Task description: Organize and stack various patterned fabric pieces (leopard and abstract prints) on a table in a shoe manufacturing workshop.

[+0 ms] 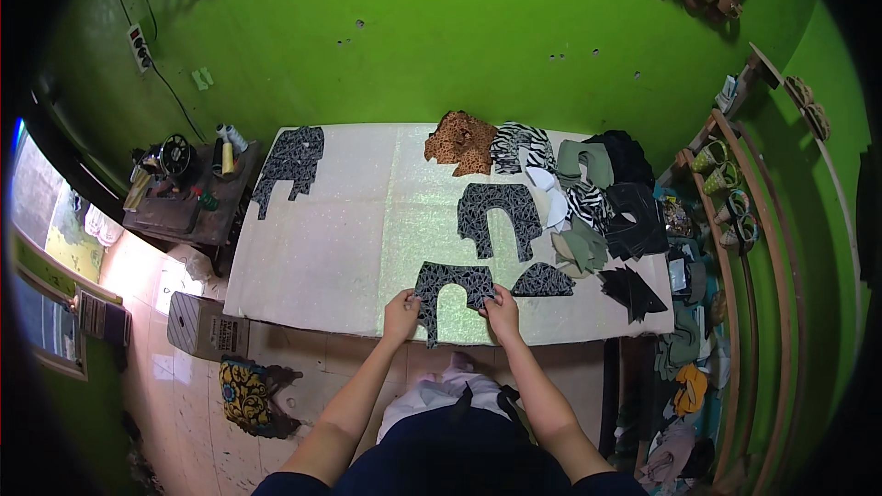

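Between my hands is a U-shaped cut piece of black fabric with a grey pattern, at the near edge of the table. My left hand pinches its left side, and my right hand grips its right side. Just beyond it lies a stack of similar U-shaped pieces. Close to my right hand is a half-round patterned piece. More patterned pieces lie at the table's far left corner.
The white-covered table also bears leopard-print pieces, zebra-print pieces, green pieces and black pieces. A sewing machine stands at left, a cardboard box and patterned stool below, a wooden rack at right.
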Motion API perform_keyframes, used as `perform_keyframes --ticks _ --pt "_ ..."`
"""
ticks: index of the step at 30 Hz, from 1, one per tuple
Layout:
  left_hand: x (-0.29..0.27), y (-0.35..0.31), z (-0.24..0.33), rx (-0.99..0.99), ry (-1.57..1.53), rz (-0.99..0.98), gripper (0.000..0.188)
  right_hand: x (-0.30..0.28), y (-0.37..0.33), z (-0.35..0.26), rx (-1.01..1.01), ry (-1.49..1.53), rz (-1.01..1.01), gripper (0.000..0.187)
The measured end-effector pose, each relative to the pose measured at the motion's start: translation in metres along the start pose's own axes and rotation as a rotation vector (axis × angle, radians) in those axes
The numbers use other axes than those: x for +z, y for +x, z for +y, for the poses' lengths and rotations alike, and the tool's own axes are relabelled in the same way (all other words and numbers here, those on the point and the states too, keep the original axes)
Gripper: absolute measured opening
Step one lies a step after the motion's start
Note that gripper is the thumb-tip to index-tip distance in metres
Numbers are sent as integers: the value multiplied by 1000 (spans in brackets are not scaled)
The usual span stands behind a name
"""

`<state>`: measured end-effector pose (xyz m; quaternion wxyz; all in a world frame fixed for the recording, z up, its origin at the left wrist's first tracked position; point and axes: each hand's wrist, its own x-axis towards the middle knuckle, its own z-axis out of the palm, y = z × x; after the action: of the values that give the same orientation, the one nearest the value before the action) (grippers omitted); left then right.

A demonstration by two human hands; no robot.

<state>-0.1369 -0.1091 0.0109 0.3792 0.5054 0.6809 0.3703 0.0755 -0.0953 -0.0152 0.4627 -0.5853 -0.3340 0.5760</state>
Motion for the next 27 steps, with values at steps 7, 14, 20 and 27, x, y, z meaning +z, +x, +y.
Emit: perform_keyframes --ticks 7,14,20,27 --pt "16 -11 4 66 11 -83 31 -19 -19 19 -153 -163 250 41" --pt "34 -10 10 61 -18 -63 29 -37 -21 -2 -283 -655 311 38" --pt "32 -25 4 118 564 77 36 -48 -31 -5 -312 -831 243 35" --pt "81 -24 59 344 554 104 35 -106 -8 -40 -603 -998 264 26"
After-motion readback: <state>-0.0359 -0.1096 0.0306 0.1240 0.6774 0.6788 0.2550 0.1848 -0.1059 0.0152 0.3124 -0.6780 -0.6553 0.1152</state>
